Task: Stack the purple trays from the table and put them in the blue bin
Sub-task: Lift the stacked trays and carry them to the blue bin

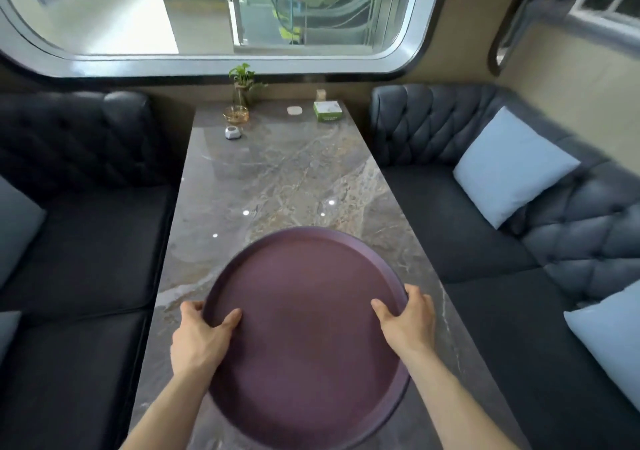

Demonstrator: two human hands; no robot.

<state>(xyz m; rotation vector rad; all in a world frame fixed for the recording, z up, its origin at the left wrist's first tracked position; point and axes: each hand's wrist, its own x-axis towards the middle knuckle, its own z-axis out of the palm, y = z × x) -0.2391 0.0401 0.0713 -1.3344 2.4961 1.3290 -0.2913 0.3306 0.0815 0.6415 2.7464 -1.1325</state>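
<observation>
A round purple tray (304, 338) is over the near end of the marble table (277, 179), tilted slightly toward me. My left hand (199, 338) grips its left rim, thumb inside the tray. My right hand (407, 321) grips the right rim the same way. Whether more than one tray is stacked here I cannot tell. No blue bin is in view.
At the table's far end stand a small plant in a glass vase (242, 84), an amber glass dish (236, 114), a small white object (232, 132), a white coaster (294, 110) and a green tissue box (327, 111). Dark tufted sofas flank the table, with pale blue cushions (512, 167) on the right.
</observation>
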